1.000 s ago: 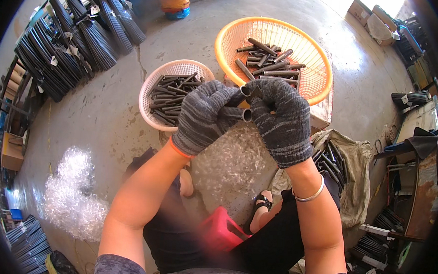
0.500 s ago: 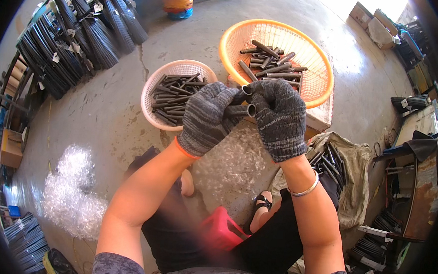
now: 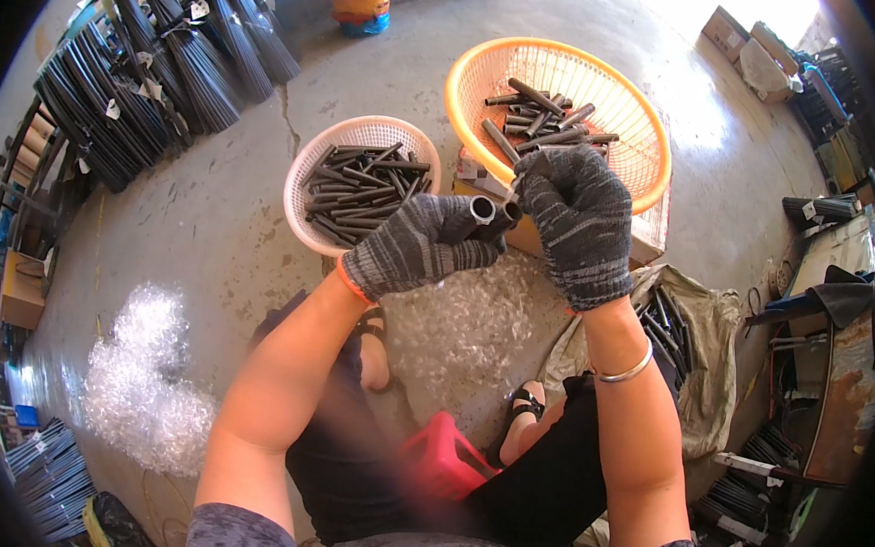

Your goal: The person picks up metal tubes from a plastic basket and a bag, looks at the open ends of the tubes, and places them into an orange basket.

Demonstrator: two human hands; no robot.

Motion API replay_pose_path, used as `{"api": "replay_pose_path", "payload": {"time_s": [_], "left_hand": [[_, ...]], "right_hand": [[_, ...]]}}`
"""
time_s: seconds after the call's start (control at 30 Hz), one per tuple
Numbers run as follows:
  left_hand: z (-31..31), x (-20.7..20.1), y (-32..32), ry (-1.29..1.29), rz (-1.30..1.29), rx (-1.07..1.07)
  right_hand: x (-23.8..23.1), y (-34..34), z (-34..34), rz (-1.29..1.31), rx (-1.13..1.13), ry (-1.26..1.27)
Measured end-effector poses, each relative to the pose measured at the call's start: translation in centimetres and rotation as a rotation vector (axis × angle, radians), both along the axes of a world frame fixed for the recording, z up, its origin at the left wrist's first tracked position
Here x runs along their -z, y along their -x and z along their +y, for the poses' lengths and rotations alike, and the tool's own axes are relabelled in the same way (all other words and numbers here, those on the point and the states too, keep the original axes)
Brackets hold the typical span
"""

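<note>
Grey floor (image 3: 224,235) | 1 pale basket (image 3: 292,198) | clear scraps (image 3: 145,381) | tan sack (image 3: 717,376)

smooth metal tubes (image 3: 494,228), rough knitted cloth gloves (image 3: 406,249), plastic mesh orange basket (image 3: 623,104)

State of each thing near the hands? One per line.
Two dark hollow round tubes: held, visible ends open
Left hand in grey striped knit glove: closed around tubes
Right hand in matching glove: fingers curled, contents unclear
Orange plastic mesh basket: partly filled
Pale pink plastic mesh basket: well filled
Beige cloth sack: spread, crumpled
</note>
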State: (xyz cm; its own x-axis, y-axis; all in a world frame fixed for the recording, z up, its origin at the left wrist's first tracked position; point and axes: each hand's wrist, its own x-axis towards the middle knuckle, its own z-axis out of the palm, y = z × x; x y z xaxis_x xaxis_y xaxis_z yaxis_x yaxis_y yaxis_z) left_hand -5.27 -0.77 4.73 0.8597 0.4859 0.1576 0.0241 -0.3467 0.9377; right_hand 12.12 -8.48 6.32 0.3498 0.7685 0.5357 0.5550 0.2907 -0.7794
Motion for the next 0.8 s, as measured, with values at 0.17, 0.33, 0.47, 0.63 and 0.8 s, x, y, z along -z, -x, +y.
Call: {"api": "replay_pose_path", "payload": {"time_s": [0.17,0.33,0.47,0.63,0.8], "left_hand": [[0.4,0.3,0.1,0.371,0.035,0.092],[0.9,2.8,0.6,0.326,0.063,0.117],[0.5,1.2,0.5,0.329,0.114,0.072],[0.5,1.9,0.5,0.304,0.068,0.036],[0.9,4.9,-0.1,-0.262,-0.13,-0.222]], "right_hand": [[-0.6,-0.1,0.1,0.461,-0.173,-0.075],[-2.3,-3.9,-0.4,0.808,-0.112,-0.139],[-0.9,-5.9,-0.3,0.435,0.012,0.131],[-0.8,-5.5,-0.9,0.237,-0.036,0.139],[0.0,-0.8,-1.4,0.319,-0.331,0.161]]}}
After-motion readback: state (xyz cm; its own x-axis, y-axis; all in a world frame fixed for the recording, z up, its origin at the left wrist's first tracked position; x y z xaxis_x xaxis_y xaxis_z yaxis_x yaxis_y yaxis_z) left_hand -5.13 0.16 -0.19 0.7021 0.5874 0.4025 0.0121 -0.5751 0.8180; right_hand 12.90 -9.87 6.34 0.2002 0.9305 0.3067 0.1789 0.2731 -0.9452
